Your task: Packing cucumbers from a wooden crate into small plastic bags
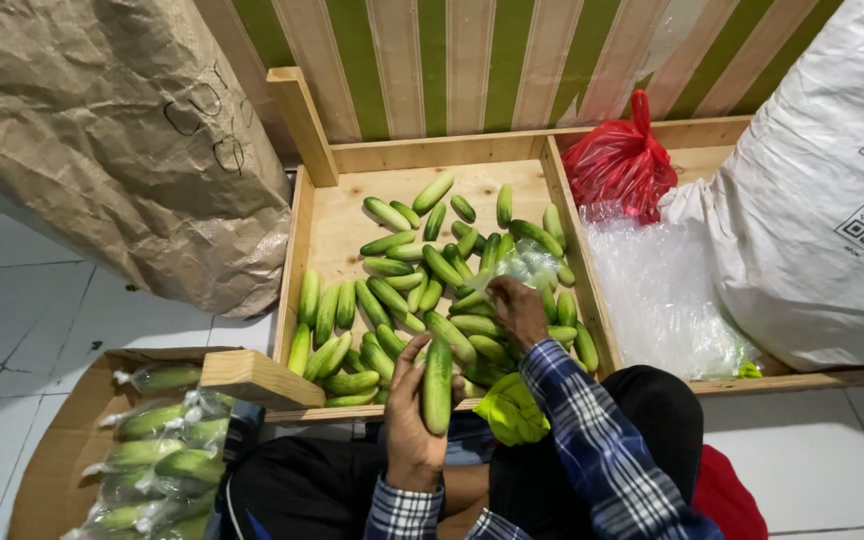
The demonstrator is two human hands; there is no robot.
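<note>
My left hand point(410, 420) grips one green cucumber point(438, 386) upright over the near edge of a wooden crate point(317, 225). My right hand point(518, 310) reaches into the crate and rests on the pile of loose cucumbers point(392, 300), touching a crumpled clear plastic bag point(525, 264) that lies among them. Both sleeves are blue plaid. A yellow-green cloth point(512, 410) sits by my knee under the right forearm.
A cardboard box point(52, 470) at lower left holds cucumbers wrapped in clear bags point(157, 455). A big brown paper sack point(112, 130) stands left, a white sack point(822, 190) right. The right compartment holds clear plastic point(657, 295) and a red bag point(620, 160).
</note>
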